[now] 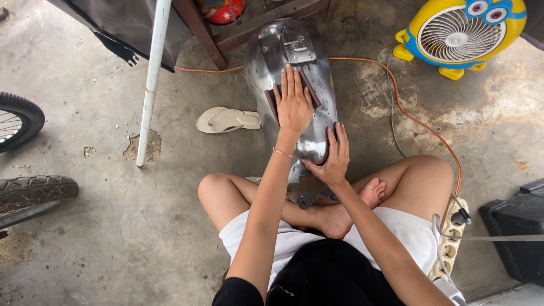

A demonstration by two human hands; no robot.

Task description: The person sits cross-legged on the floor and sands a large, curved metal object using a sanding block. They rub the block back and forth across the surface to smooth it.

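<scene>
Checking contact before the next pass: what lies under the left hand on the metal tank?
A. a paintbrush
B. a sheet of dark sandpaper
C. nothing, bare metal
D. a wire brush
B: the left hand presses flat on a dark brown sandpaper sheet lying on the bare metal tank, while the right hand steadies the tank's side.
</scene>
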